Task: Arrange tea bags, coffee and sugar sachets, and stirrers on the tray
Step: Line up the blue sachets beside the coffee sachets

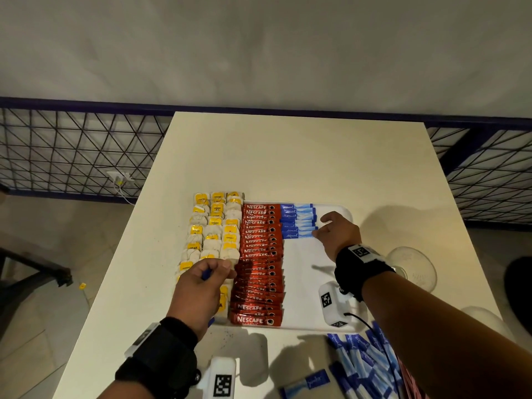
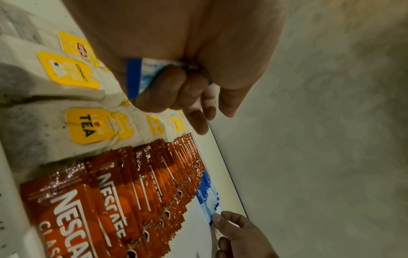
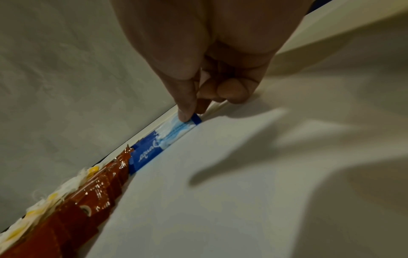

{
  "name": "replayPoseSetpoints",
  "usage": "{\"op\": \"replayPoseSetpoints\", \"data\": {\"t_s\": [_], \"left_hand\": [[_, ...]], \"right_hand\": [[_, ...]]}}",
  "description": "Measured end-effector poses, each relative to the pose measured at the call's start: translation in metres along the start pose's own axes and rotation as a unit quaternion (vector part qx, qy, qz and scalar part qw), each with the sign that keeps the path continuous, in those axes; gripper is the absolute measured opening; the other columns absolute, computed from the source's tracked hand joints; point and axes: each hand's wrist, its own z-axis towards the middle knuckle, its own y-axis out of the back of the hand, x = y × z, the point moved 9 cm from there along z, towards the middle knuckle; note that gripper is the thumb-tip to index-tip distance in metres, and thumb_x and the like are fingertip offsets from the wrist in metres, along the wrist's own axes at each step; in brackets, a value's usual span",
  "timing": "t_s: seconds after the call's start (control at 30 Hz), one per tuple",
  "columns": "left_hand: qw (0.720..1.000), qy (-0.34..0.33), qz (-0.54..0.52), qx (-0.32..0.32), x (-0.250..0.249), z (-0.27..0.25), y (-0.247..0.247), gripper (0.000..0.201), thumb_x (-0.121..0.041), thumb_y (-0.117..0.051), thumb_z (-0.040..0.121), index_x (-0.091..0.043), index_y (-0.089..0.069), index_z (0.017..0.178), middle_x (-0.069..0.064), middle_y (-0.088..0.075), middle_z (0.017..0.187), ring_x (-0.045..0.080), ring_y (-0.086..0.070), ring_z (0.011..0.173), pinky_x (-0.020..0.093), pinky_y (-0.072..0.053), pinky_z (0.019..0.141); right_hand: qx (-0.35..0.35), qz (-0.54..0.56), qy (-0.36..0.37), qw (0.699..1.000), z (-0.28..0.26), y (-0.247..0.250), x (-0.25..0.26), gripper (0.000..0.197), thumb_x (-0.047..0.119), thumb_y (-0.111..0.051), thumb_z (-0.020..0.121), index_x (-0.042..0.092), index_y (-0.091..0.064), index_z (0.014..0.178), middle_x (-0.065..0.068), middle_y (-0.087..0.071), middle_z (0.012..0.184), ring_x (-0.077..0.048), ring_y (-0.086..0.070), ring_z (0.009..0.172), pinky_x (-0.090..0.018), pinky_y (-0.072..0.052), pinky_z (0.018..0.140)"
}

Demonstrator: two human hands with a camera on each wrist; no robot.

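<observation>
The left grip [image 1: 201, 286] is curled round a small bunch of blue sachets [image 2: 141, 76], held above the near tea bags [image 1: 211, 226] at 9 o'clock on the white tray [image 1: 305, 286]. The right grip [image 1: 338, 231] has thumb and forefinger pinching the end of the nearest blue sachet [image 3: 176, 132] in the row of blue sachets [image 1: 298, 221] at 1 o'clock on the tray. Red coffee sachets [image 1: 260, 263] fill the column between tea bags and blue row. On the counter [image 1: 288, 156], loose blue sachets [image 1: 359, 367] lie heaped at 5 o'clock, and a glass bowl [image 1: 414, 266] stands at 3 o'clock.
</observation>
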Motion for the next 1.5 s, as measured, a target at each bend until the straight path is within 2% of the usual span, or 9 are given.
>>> {"op": "replayPoseSetpoints", "data": {"t_s": [0.27,0.37,0.53,0.73,0.87,1.0,1.17,1.33,1.5], "left_hand": [[0.970,0.077,-0.225,0.056,0.002,0.004,-0.022,0.045,-0.030,-0.030,0.105,-0.001,-0.061,0.092,0.013,-0.066,0.077,0.017,-0.053,0.049,0.027,-0.044,0.051],[0.956,0.068,-0.272,0.089,-0.013,0.008,-0.041,0.051,-0.045,-0.022,0.103,-0.011,-0.061,0.107,0.012,-0.072,0.103,0.027,-0.065,0.095,0.042,-0.048,0.083],[0.949,0.033,-0.292,0.110,-0.032,0.007,-0.064,0.050,-0.052,-0.022,0.100,-0.023,-0.056,0.122,0.011,-0.065,0.122,0.031,-0.056,0.110,0.054,-0.038,0.103],[0.972,-0.026,-0.188,0.140,-0.040,-0.008,-0.067,0.039,-0.040,-0.031,0.102,-0.021,-0.058,0.122,0.004,-0.067,0.103,0.020,-0.062,0.089,0.037,-0.051,0.079],[0.990,-0.076,-0.061,0.099,-0.035,-0.013,-0.049,0.016,-0.016,-0.057,0.094,-0.011,-0.065,0.081,0.002,-0.060,0.067,0.016,-0.054,0.062,0.033,-0.044,0.065],[0.981,-0.023,-0.176,0.084,-0.028,-0.018,-0.042,0.013,-0.010,-0.052,0.095,-0.008,-0.060,0.085,0.006,-0.057,0.071,0.015,-0.050,0.058,0.028,-0.043,0.054],[0.990,-0.079,-0.062,0.094,-0.031,-0.028,-0.048,0.008,-0.017,-0.062,0.090,-0.010,-0.067,0.088,0.002,-0.061,0.066,0.015,-0.052,0.057,0.031,-0.044,0.058],[0.995,-0.052,-0.057,0.067,-0.025,-0.025,-0.047,0.016,-0.012,-0.060,0.093,-0.012,-0.064,0.077,0.001,-0.064,0.068,0.015,-0.053,0.059,0.030,-0.046,0.060],[0.999,-0.045,0.010,0.000,-0.023,-0.001,-0.013,0.013,-0.020,-0.059,0.095,-0.016,-0.067,0.084,0.003,-0.068,0.078,0.018,-0.058,0.068,0.032,-0.047,0.063]], "right_hand": [[-0.031,-0.061,0.057,0.996,-0.031,0.016,0.035,0.027,0.045,-0.062,0.088,0.024,-0.059,0.104,0.007,-0.063,0.090,-0.015,-0.059,0.084,-0.024,-0.041,0.077],[0.112,-0.012,0.125,0.986,-0.078,-0.019,0.073,0.029,0.054,-0.049,0.092,0.027,-0.058,0.097,0.015,-0.060,0.088,-0.007,-0.056,0.077,-0.024,-0.041,0.069],[0.287,0.156,0.154,0.932,-0.137,-0.053,0.105,0.022,0.043,-0.055,0.092,0.027,-0.063,0.081,0.008,-0.063,0.060,-0.014,-0.051,0.053,-0.028,-0.043,0.056],[0.250,0.209,0.150,0.933,-0.136,-0.038,0.096,0.008,0.011,-0.065,0.090,0.016,-0.064,0.084,0.006,-0.069,0.068,-0.009,-0.051,0.051,-0.025,-0.042,0.053],[0.205,0.152,0.190,0.948,-0.130,-0.018,0.095,0.012,0.017,-0.065,0.090,0.025,-0.064,0.082,0.010,-0.060,0.067,-0.007,-0.048,0.052,-0.025,-0.042,0.058],[0.148,0.184,0.172,0.956,-0.125,0.004,0.088,0.016,0.015,-0.063,0.092,0.024,-0.063,0.078,0.014,-0.053,0.053,-0.009,-0.043,0.050,-0.020,-0.041,0.056],[0.180,0.070,0.199,0.961,-0.132,-0.002,0.081,0.012,0.023,-0.065,0.091,0.032,-0.065,0.083,0.016,-0.060,0.066,0.003,-0.050,0.053,-0.014,-0.038,0.061],[0.196,0.171,0.129,0.957,-0.130,-0.010,0.065,0.011,0.013,-0.065,0.089,0.022,-0.065,0.083,0.001,-0.060,0.073,-0.014,-0.045,0.057,-0.028,-0.042,0.059],[0.135,0.174,0.075,0.973,-0.100,-0.006,0.045,0.018,0.007,-0.063,0.089,0.021,-0.063,0.077,0.002,-0.056,0.064,-0.013,-0.043,0.048,-0.022,-0.040,0.051]]}}
